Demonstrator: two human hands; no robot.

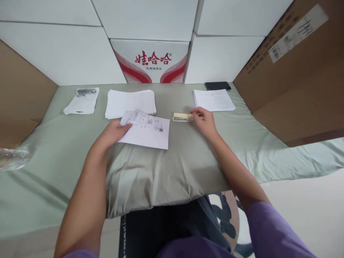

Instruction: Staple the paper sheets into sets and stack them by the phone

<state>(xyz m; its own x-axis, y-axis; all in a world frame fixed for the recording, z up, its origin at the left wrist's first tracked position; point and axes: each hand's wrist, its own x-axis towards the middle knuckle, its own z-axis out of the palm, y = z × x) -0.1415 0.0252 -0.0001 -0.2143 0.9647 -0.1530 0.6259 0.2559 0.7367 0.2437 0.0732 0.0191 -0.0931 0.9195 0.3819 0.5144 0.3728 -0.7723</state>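
Observation:
A printed sheet of paper [146,130] lies in the middle of the green cloth-covered table [188,165]. My left hand [111,133] grips its left edge, thumb on top. To the right lies a cream stapler [182,116]. My right hand [204,121] rests on the stapler's right end, fingers curled over it. Behind the sheet sits a stack of white papers [130,102].
A second paper pile [213,99] lies at the back right with a dark phone [217,86] behind it. A white bag [82,102] lies at the back left. White boxes and a red-printed carton [150,61] line the back; cardboard panels [292,71] flank both sides.

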